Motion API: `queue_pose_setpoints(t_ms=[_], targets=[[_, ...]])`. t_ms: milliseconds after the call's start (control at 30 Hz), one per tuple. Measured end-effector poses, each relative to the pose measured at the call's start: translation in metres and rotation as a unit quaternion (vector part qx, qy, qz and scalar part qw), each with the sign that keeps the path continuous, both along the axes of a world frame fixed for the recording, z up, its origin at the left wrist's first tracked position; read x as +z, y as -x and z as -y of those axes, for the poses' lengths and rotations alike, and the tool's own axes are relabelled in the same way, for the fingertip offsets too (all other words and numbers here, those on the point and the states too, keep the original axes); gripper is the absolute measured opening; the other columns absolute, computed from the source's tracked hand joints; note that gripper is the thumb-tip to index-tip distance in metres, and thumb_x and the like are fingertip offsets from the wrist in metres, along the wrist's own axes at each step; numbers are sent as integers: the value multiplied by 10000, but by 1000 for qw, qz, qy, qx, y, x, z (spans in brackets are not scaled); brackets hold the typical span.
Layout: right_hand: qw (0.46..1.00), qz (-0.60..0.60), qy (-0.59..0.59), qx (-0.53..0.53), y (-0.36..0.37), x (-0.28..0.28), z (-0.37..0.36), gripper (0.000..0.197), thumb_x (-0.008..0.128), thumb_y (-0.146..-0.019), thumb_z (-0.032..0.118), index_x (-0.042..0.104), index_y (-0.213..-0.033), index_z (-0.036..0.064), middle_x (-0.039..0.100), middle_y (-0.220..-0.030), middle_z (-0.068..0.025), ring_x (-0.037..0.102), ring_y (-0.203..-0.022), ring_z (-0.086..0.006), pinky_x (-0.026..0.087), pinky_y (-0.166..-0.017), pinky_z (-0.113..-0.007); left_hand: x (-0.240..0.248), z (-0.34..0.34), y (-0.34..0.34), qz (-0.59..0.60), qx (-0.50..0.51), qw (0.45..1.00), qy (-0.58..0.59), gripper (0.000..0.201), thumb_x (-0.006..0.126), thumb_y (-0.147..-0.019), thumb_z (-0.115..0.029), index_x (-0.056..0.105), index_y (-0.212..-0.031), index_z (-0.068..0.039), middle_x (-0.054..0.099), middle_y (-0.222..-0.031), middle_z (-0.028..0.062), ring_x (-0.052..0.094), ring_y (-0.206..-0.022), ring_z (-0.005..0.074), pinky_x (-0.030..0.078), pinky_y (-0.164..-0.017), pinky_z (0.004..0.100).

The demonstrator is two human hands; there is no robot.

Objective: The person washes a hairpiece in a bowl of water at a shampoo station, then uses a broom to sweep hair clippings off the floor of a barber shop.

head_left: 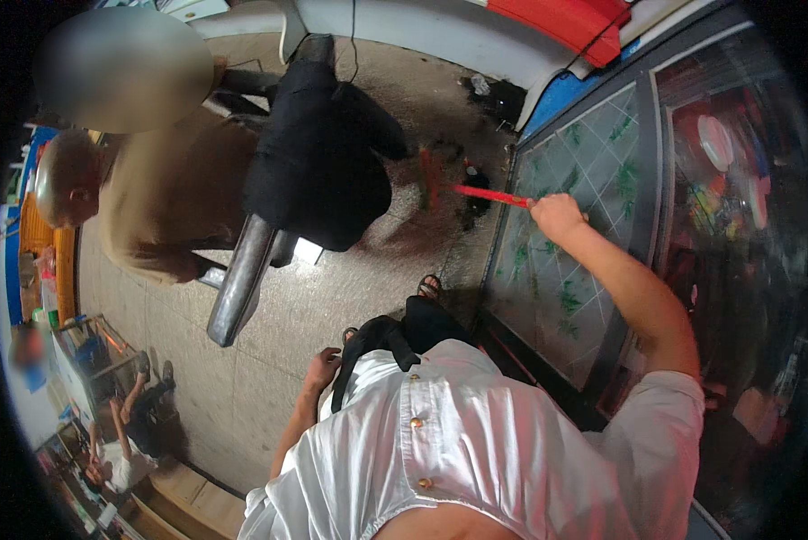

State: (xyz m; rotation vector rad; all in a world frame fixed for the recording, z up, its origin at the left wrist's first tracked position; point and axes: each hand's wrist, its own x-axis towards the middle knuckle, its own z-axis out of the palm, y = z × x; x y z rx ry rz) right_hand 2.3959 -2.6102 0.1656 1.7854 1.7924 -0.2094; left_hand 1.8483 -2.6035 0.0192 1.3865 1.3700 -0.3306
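I see a grey tiled floor (269, 360) filling the middle of the frame. Near the upper centre, small dark bits of litter (471, 193) lie on it beside the red broom head (429, 175). My sandalled foot (429, 288) stands on it at centre. At the lower left, a wooden step (188, 495) meets its edge.
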Motion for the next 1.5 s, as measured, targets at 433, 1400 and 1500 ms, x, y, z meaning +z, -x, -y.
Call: queue_pose_setpoints(t_ms=[433,1400,1500], targets=[[986,101,107,-76,-94,-15,-40,122,523,-685,121,639,-717,143,623,-765,-22,599,-754,-186,463,-582,-371,164,-111,-163,194,-18,961,-194,224,504,-792,-76,533,-1006,-19,578,-951,122,550,-898,208,413,-787,291],[960,-24,19,-279,-156,-35,-184,231,496,-788,263,578,-849,56,601,-728,-136,590,-708,-286,458,-613,-406,227,-363,-319,138,-22,860,-490,231,679,-629,-71,507,-776,-24,461,-611,87,477,-533,214,392,-492,303],[934,-48,2,-355,-173,-32,-184,275,498,-784,248,523,-989,66,593,-746,-153,582,-722,-310,452,-624,-429,220,-376,-337,77,26,886,-457,317,693,-621,-123,486,-839,-22,457,-638,94,480,-571,226,402,-520,311]])
